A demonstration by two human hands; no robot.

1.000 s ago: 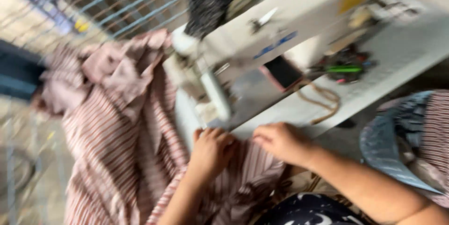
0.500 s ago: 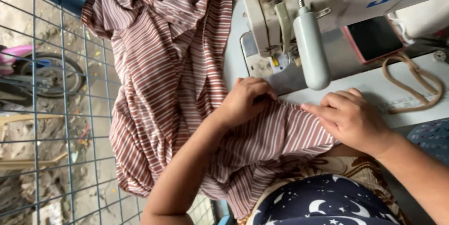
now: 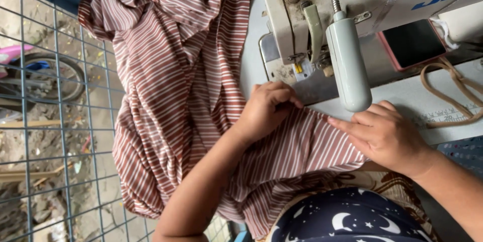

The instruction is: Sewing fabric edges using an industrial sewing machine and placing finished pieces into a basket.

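Brown-and-white striped fabric (image 3: 191, 96) has been drawn closer under the grey-white sewing machine head (image 3: 312, 35). Left hand (image 3: 266, 108) stays fisted on it; right hand (image 3: 387, 136) presses flat, fingers spread, just beside. Feeding looks imminent.

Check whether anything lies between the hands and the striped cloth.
Nothing visible does. The left hand grips a fold of the striped cloth just before the sewing machine, and the right hand lies flat on the cloth's edge.
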